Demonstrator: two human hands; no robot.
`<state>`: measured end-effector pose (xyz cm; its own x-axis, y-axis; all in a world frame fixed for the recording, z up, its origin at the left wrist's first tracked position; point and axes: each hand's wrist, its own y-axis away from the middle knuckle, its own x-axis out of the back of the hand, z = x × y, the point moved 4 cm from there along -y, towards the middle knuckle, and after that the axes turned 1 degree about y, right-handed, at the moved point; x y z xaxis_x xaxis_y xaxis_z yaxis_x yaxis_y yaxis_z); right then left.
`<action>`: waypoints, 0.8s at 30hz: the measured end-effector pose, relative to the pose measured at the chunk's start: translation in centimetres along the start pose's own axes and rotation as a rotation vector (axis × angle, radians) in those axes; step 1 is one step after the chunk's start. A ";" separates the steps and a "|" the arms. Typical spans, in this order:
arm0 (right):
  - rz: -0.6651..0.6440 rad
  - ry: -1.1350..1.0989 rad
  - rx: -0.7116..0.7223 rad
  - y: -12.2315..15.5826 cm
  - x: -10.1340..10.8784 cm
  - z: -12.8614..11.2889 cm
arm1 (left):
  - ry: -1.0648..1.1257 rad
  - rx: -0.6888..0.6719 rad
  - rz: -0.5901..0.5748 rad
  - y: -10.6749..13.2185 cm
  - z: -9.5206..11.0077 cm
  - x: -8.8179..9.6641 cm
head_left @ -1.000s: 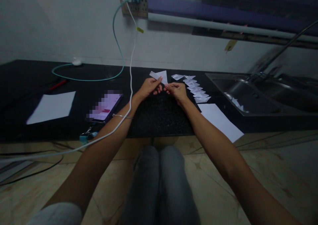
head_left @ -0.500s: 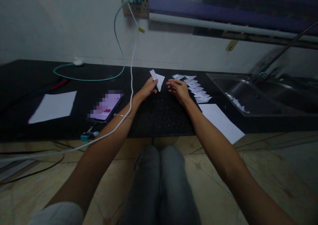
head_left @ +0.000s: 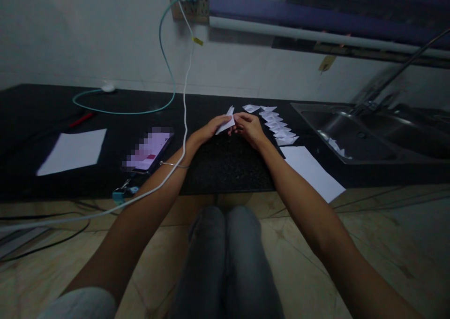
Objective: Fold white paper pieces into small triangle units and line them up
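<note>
A small piece of folded white paper (head_left: 225, 125) is held over the dark countertop, between my two hands. My left hand (head_left: 212, 125) grips it from the left, thumb on top. From the right, the fingertips of my right hand (head_left: 250, 127) close on the paper's right edge. Just beyond my right hand lies a row of folded paper pieces (head_left: 277, 124), overlapping one another. A white sheet of paper (head_left: 312, 171) rests by my right forearm, near the counter's front edge.
A phone (head_left: 149, 151) and another white sheet (head_left: 73, 151) lie to the left. A white cable (head_left: 185, 103) hangs across my left forearm. At the right is a steel sink (head_left: 372, 152) with paper bits on its rim. A red pen-like object (head_left: 81, 119) lies far left.
My right hand has moved left and closed on the folded paper. The paper has turned and tipped in my left hand, and the two hands now meet.
</note>
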<state>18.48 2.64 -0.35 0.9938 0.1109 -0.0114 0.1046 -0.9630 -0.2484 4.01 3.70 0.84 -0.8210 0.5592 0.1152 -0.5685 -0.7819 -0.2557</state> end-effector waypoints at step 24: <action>0.046 0.089 -0.046 -0.6 0.9 0.9 | -0.194 0.030 -0.149 -0.1 -1.4 -0.1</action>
<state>19.27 3.50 -1.10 0.9968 0.0456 0.0649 0.0581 -0.9770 -0.2051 4.19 4.11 -0.44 -0.7213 0.6079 0.3320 -0.6829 -0.7043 -0.1942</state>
